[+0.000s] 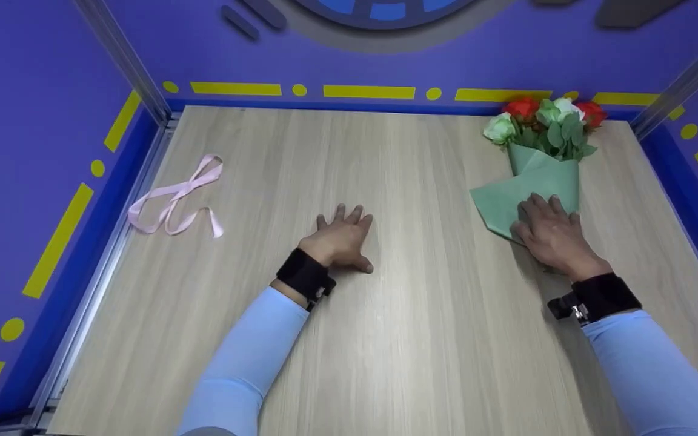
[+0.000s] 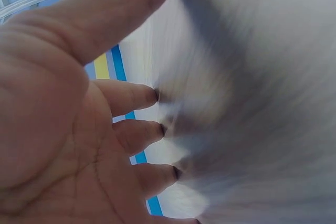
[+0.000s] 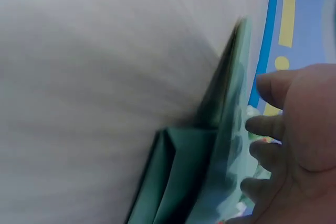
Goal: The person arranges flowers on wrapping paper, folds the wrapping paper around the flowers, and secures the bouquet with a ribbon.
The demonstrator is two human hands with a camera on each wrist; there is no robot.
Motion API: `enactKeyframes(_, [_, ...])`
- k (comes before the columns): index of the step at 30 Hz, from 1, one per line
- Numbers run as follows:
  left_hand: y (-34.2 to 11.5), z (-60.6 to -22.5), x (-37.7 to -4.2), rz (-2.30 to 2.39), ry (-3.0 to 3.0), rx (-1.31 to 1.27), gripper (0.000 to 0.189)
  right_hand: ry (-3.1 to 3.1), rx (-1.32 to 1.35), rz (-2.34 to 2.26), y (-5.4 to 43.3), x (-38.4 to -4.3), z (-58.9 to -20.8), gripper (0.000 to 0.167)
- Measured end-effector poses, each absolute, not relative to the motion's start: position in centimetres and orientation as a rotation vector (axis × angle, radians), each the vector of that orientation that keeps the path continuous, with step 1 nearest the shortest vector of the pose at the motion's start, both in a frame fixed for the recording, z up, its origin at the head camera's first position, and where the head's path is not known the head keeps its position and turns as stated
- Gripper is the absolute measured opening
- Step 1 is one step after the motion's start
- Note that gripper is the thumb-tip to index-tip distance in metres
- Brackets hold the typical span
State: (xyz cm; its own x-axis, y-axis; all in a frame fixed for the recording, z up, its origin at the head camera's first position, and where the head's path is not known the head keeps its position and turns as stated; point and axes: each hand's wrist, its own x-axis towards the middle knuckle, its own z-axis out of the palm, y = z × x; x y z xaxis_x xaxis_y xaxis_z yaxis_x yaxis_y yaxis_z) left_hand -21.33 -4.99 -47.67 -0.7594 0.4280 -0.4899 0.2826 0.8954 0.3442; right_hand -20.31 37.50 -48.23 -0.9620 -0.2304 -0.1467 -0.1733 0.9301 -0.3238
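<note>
At the right of the head view lies a bouquet [image 1: 546, 172], its red and white roses [image 1: 521, 110] toward the back wall and its base wrapped in green paper [image 1: 552, 178]. My right hand [image 1: 552, 233] is over the lower end of that wrapping, fingers pointing to the flowers. The right wrist view shows the fingertips [image 3: 257, 153] right at the paper's upper face, not curled round it. My left hand [image 1: 340, 242] rests on the table, fingers spread and fingertips touching the wood, holding nothing.
A pink ribbon [image 1: 182, 191] lies loosely looped at the table's left side. The wooden table [image 1: 385, 339] is bounded by blue panels [image 1: 385, 60] with yellow marks at the back and both sides. A metal rail [image 1: 103, 269] runs along the left edge.
</note>
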Motion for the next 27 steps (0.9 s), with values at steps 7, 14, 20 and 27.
enactKeyframes(7, [-5.0, -47.6, -21.3, 0.323, 2.489, 0.516, 0.11, 2.908, -0.302, -0.5, 36.4, -20.7, -48.1, 0.067])
enactKeyframes(14, [-6.0, -47.6, -21.4, 0.384, 2.542, 0.547, 0.086, 2.934, -0.319, -0.526, 34.8, -20.8, -48.4, 0.067])
enactKeyframes(20, [-9.7, -47.1, -21.7, 0.525, 2.658, 0.436, 0.055, 3.013, -0.381, -0.555, 32.8, -20.8, -48.7, 0.066])
enactKeyframes(27, [-16.3, -46.3, -22.4, 0.721, 2.809, 0.201, 0.024, 3.07, -0.396, -0.707, 30.2, -20.7, -49.2, 0.06])
